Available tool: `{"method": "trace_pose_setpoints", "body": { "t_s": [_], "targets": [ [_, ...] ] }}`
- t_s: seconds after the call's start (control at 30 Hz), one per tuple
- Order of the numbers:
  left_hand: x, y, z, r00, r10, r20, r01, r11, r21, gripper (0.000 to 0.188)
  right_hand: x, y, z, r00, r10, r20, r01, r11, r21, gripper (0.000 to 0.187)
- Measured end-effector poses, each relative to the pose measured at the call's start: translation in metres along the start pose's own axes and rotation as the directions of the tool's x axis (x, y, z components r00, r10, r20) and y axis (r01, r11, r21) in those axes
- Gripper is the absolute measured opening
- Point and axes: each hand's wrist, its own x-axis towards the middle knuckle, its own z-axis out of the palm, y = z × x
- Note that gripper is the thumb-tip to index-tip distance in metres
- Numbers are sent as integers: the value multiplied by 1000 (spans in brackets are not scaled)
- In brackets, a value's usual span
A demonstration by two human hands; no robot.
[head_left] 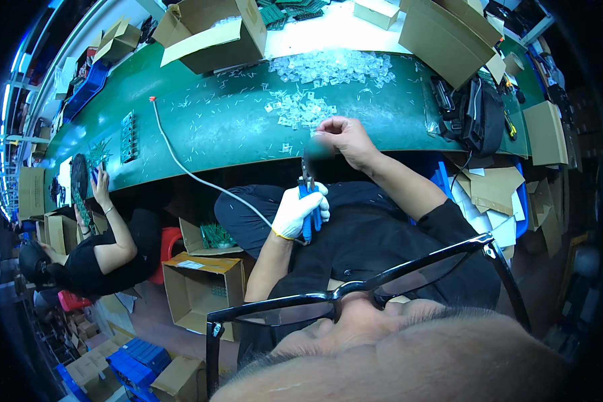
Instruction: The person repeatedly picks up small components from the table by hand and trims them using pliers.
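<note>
My left hand (292, 212), in a white glove with a yellow cuff edge, is closed round the blue handles of a pair of pliers (316, 218). Their dark jaws point up toward the bench edge. Just beyond the jaws, my bare right hand (346, 140) is closed in a pinch. A dark blurred patch covers the space below its fingertips, so I cannot make out what it holds. Beyond that hand lies a small pile of clear plastic pieces (299, 109), with a larger heap of the same (335, 68) farther back.
Thin clear offcuts dot the green bench (214, 127). A pale cable (179, 155) runs across its front edge. Cardboard boxes (231, 50) stand at the back, and a black bag (479, 114) lies at right. A co-worker (117, 248) sits at left beside an open carton (204, 295).
</note>
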Motion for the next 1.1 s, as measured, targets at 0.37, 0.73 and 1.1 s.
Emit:
{"method": "trace_pose_setpoints", "body": {
  "t_s": [0.37,0.73,1.1],
  "targets": [
    [-10,-7,4,998,-54,23,56,997,-54,31,51,-10,-19,744,-653,140,492,395,-776,22],
    [-4,-7,2,997,-58,57,61,997,-47,31,57,-25,-141,734,-600,-317,-181,277,-944,29],
    [-6,-8,2,996,-74,41,76,996,-45,32,55,-7,-142,705,-652,-278,-44,351,-936,24]
  ]
}}
